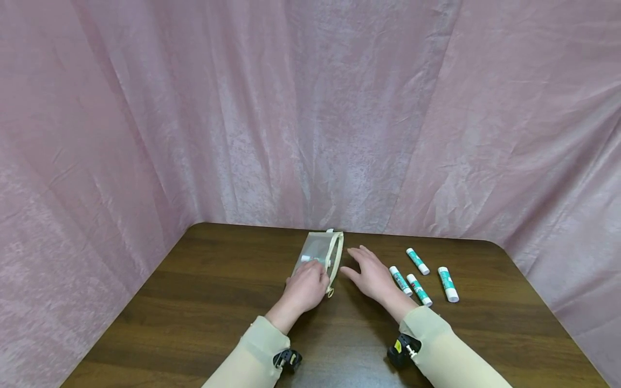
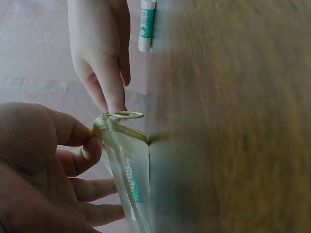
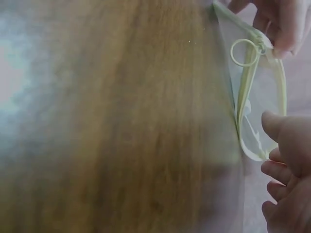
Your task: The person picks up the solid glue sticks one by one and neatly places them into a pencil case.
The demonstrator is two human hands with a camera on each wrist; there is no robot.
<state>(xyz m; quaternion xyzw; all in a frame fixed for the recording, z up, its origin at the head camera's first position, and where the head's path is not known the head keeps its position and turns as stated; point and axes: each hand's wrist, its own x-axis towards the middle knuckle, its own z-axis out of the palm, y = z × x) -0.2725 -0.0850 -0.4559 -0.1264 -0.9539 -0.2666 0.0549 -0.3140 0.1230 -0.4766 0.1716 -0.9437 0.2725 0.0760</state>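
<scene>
A translucent mesh zipper pouch [image 1: 316, 245] with pale yellow trim lies on the table, its zipped side toward the right. In the right wrist view its mouth stands apart, and a ring [image 3: 244, 52] hangs at the near corner. My left hand [image 1: 306, 286] pinches the pouch's near edge between thumb and index finger. A white-and-teal glue stick [image 1: 306, 258] shows inside the mesh, partly hidden by that hand. Just right of the pouch mouth, my right hand [image 1: 372, 276] has its fingers extended and holds nothing; in its wrist view the thumb and fingers are spread near the opening.
Several glue sticks lie loose right of my right hand: one farther back [image 1: 418, 261], one at the far right [image 1: 448, 284], and a pair, including a nearer glue stick [image 1: 419, 290], by the wrist. Pink curtains [image 1: 310, 113] hang behind the brown wooden table [image 1: 194, 302].
</scene>
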